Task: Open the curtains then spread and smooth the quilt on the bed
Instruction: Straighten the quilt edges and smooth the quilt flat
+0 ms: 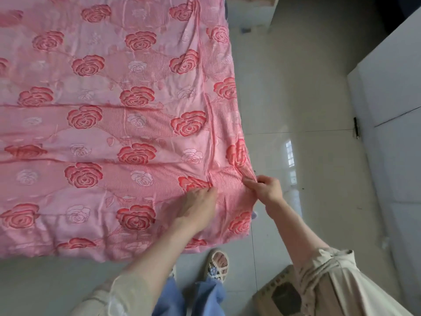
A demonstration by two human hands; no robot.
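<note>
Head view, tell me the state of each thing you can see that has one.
quilt: spread out flat, creased at the near right corner.
left hand: fingers curled, pinching a quilt fold.
right hand: pinching the quilt's right edge.

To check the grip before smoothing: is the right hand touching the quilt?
Touching. The head view shows the right hand pinching a fold of the quilt at its side edge.
</note>
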